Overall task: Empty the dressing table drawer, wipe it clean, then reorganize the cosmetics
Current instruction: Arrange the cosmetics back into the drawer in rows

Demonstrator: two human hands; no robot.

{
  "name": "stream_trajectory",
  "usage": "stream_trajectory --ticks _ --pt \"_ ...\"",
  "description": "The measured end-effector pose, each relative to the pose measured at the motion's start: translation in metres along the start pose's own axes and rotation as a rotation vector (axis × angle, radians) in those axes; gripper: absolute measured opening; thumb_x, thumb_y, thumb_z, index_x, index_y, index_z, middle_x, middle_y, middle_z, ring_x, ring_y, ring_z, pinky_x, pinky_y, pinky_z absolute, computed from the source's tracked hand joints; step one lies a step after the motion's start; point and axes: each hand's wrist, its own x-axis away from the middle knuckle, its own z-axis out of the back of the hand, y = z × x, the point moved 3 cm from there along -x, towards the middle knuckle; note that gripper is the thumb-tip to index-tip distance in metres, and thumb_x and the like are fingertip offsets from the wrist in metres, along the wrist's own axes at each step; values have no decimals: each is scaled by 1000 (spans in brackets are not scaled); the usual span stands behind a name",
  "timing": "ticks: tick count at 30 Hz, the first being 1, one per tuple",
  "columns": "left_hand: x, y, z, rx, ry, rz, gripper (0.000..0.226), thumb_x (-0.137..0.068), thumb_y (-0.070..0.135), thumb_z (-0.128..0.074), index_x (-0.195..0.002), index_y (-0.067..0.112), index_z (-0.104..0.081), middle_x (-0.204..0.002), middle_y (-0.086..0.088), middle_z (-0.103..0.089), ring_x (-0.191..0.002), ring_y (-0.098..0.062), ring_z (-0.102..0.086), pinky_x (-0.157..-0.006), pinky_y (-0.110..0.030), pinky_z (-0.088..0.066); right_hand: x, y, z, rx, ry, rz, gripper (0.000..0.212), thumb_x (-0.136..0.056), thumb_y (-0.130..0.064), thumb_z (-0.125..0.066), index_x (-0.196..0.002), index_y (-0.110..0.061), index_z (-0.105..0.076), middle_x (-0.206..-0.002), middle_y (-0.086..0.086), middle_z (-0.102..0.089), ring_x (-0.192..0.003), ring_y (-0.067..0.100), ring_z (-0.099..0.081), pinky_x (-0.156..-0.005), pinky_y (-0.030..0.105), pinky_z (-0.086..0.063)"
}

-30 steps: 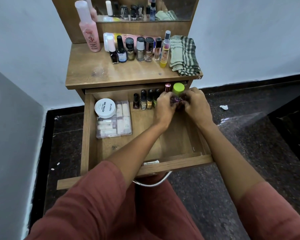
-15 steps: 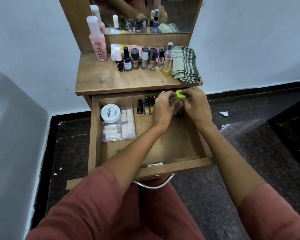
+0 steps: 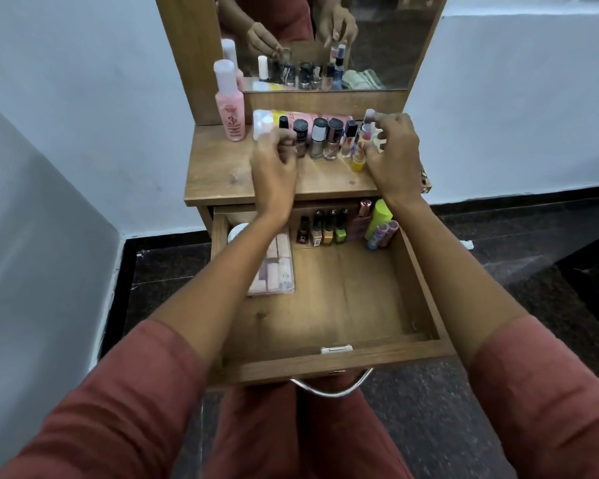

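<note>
Seen from the head camera, the dressing table's drawer point(image 3: 419, 288) stands pulled out below the worktop point(image 3: 222, 174), with its metal handle point(image 3: 331, 388) toward the person's lap. Both arms reach over it to the worktop. The left hand point(image 3: 274, 164) sits at the left end of a row of capped bottles point(image 3: 320, 138) standing on the worktop. Its fingers are curled tight against the small dark bottles there, but the knuckles cover the contact, so I cannot tell whether the grip pinches one. The right hand point(image 3: 393, 153) is at the right end of the same row, its grip curled round the slim tubes point(image 3: 362, 143) standing there. Behind the row a pink tube point(image 3: 325, 116) lies on its side. A tall pink bottle point(image 3: 231, 112) stands upright at the left, beside the frame of the mirror point(image 3: 377, 46). Inside the drawer, four nail polish bottles point(image 3: 322, 231) stand in a line along the back wall. To their right, a green-capped bottle point(image 3: 379, 217) and two short tubes point(image 3: 382, 234) lean in the back right corner. A clear case of pale sticks point(image 3: 279, 267) lies flat on the left side, partly under the left forearm. A white round jar point(image 3: 236, 232) sits just behind it.
</note>
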Motion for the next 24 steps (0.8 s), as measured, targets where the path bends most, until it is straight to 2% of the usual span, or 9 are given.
stream_trajectory --ticks 3,6,8,11,14,18,24 --pt "-18 -8 8 -45 71 -11 20 -83 -2 -57 -103 0 -60 -105 -15 -58 -92 -23 -58 -85 -30 -52 -5 -1 -5 56 -19 3 35 -88 -7 -56 -123 -10 -56 -119 12 -53 -95 4 -47 -73 2 -28" --pt "-32 -15 10 -42 96 6 25 -82 -2 -58 -106 4 -60 -114 -15 -52 -100 -27 -57 -87 -37 -53 -9 1 -9 69 -15 2 30 -88 -8 -57 -118 -9 -59 -118 11 -53 -94 4 -48 -67 0 -34" --pt "-37 -17 11 -59 90 10 28 -81 -2 -58 -108 6 -60 -115 -14 -50 -101 -27 -57 -87 -36 -53 -11 3 -10 66 -9 1 29 -88 -8 -58 -116 -8 -61 -117 11 -54 -99 11 -53 -74 6 -36" --pt "-41 -19 9 -73 56 6 26 -83 1 -58 -107 5 -62 -114 -13 -55 -102 -24 -58 -90 -33 -51 -11 4 -12 50 -2 7 27 -87 -6 -58 -113 -8 -62 -115 12 -55 -95 9 -53 -76 12 -40" --pt "-41 -20 9 -100 32 8 22 -86 3 -56 -106 5 -64 -111 -12 -62 -101 -20 -59 -90 -30 -50 -11 5 -12 40 3 16 24 -86 -4 -57 -110 -7 -63 -113 13 -58 -100 19 -57 -80 18 -43" --pt "-40 -19 12 -106 40 6 21 -85 4 -59 -105 5 -64 -109 -11 -65 -99 -20 -61 -89 -30 -50 -10 4 -11 16 -3 28 21 -84 -1 -59 -104 -5 -64 -108 14 -62 -95 22 -59 -78 19 -41" --pt "-23 -14 15 -85 23 13 21 -84 5 -62 -105 5 -65 -106 -11 -66 -92 -17 -61 -79 -16 -48 1 2 -4 -27 -24 41 20 -82 0 -62 -101 -2 -65 -102 17 -64 -89 22 -58 -74 16 -39"
